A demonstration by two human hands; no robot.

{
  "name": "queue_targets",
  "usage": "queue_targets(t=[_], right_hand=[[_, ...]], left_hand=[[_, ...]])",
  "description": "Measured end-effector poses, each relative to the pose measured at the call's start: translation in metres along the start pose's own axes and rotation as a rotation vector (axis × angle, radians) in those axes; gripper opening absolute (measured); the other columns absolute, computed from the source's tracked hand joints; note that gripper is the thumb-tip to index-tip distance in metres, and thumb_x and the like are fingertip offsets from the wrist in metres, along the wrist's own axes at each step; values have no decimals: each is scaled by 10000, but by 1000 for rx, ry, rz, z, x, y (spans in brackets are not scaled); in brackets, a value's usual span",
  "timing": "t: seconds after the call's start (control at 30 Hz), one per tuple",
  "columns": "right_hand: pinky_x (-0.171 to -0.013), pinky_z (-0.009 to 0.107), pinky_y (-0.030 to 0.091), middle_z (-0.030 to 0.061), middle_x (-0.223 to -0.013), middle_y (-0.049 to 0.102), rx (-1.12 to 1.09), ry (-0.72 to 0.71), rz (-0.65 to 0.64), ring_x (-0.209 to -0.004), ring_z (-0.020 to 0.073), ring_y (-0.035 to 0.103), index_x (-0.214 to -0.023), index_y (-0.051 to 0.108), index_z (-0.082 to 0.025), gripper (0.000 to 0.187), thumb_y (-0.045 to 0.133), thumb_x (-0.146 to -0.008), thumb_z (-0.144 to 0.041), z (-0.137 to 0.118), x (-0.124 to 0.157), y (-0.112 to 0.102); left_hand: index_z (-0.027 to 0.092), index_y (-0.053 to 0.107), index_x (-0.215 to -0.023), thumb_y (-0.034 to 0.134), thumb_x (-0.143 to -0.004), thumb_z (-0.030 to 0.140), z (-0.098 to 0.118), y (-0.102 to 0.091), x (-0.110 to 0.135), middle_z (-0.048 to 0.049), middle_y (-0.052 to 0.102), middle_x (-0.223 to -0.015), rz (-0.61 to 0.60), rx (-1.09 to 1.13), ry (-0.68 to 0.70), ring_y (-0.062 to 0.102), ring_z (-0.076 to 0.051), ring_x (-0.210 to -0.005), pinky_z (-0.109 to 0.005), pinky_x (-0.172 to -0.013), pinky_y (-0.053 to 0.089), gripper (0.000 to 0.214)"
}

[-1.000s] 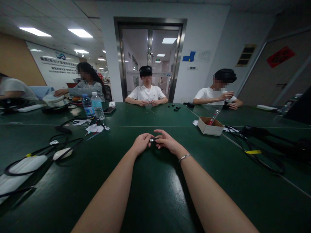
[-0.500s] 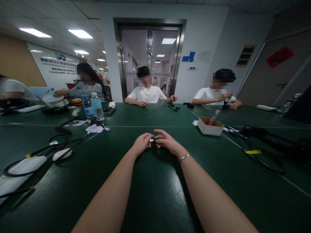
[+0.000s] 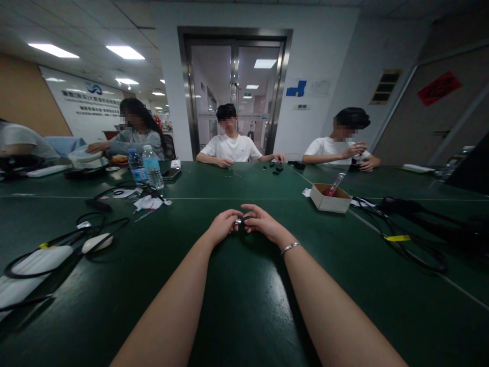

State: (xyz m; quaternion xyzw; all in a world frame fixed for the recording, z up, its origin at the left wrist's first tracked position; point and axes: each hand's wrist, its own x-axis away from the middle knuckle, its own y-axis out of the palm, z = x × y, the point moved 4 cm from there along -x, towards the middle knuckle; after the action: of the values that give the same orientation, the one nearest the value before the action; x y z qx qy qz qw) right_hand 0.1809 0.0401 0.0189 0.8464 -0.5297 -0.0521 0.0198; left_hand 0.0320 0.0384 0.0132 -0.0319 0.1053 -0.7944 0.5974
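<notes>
Between my hands is a small black and silver piece (image 3: 240, 221), too small to name for certain. My left hand (image 3: 223, 227) is closed, pinching its silver end with thumb and finger. The dark end sits in the fingers of my right hand (image 3: 264, 224), which are closed on it while the index finger arches above. Part of the piece is hidden by my fingertips. Both hands are low over the green table (image 3: 244, 285), in front of me. A metal bracelet (image 3: 290, 248) circles my right wrist.
An open cardboard box (image 3: 330, 204) stands ahead to the right, beside black cables (image 3: 412, 250). At left are water bottles (image 3: 153, 168), paper scraps (image 3: 148, 203), a white mouse (image 3: 98, 243) and more cables. Several black pieces (image 3: 278, 169) lie near the person opposite (image 3: 233, 148).
My hands have hardly moved, and the small piece stays between them. Across the table, the person's hand has lowered from holding a dark item to the black pieces on the table.
</notes>
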Motion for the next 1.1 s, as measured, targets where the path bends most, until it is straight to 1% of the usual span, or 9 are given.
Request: queue_targets(t=[0.1, 0.27, 0.43, 0.57, 0.7, 0.77, 0.87, 1.0, 1.1], right_hand=[[-535, 167, 531, 7, -863, 609, -1, 2, 5, -648, 96, 619, -1182, 511, -195, 487, 629, -731, -56, -1, 0, 0], [-534, 171, 529, 13, -883, 612, -18, -1, -2, -651, 98, 617, -1179, 512, -200, 490, 623, -727, -46, 1, -2, 0], [-538, 171, 526, 15, -880, 614, -4, -5, -7, -644, 96, 615, -1191, 506, -195, 496, 626, -731, -53, 3, -2, -2], [-547, 170, 529, 18, -878, 622, -2, 0, 0, -672, 105, 628, -1192, 503, -201, 497, 622, -733, -49, 4, -3, -3], [-542, 171, 528, 12, -855, 618, 5, 4, 9, -657, 104, 626, -1188, 506, -194, 490, 613, -735, -41, 3, -3, -3], [-544, 175, 529, 13, -853, 618, -2, 2, 13, -653, 105, 625, -1188, 506, -190, 486, 606, -737, -39, 3, -3, -3], [-545, 177, 531, 13, -866, 620, 0, 4, 12, -638, 101, 624, -1185, 506, -190, 484, 605, -739, -31, 2, -2, -2], [-543, 181, 532, 17, -876, 624, 17, 10, 13, -607, 93, 618, -1184, 508, -186, 475, 596, -747, -19, 1, -2, -2], [-548, 181, 534, 21, -875, 625, 6, 11, 12, -625, 100, 626, -1192, 501, -181, 479, 594, -751, -19, 1, -2, -2]], left_hand=[[145, 621, -1029, 393, -865, 349, -1, 0, 0, 8, 529, -603, 3, -1, 4, 451, -89, -503, -196, -485, 341, 348], [145, 602, -1070, 480, -799, 243, -3, -3, -2, 7, 546, -669, 53, -4, -22, 482, -85, -545, -194, -514, 371, 313], [139, 605, -1055, 411, -841, 345, -1, -2, -1, 4, 541, -651, 27, -20, -38, 446, -89, -517, -200, -490, 341, 355], [140, 605, -1073, 483, -767, 249, 0, -1, -2, 10, 541, -658, 13, -65, -37, 439, -87, -532, -203, -510, 339, 347], [132, 622, -1043, 391, -842, 347, -1, -2, -3, 4, 529, -611, -21, -58, -17, 437, -103, -531, -218, -522, 343, 374], [145, 626, -1043, 424, -827, 348, -2, -2, -3, 2, 544, -662, -24, -55, -21, 438, -99, -549, -216, -529, 347, 358], [156, 616, -1072, 485, -781, 269, -2, -2, -3, 6, 549, -707, -23, -74, -23, 443, -92, -571, -211, -547, 355, 339], [139, 612, -1080, 421, -844, 332, 1, 0, -2, 1, 539, -674, -60, -57, -7, 451, -100, -576, -220, -556, 360, 359], [145, 619, -1066, 501, -804, 305, 3, 0, 0, -6, 563, -727, -43, -71, -17, 459, -98, -601, -217, -562, 361, 329]])
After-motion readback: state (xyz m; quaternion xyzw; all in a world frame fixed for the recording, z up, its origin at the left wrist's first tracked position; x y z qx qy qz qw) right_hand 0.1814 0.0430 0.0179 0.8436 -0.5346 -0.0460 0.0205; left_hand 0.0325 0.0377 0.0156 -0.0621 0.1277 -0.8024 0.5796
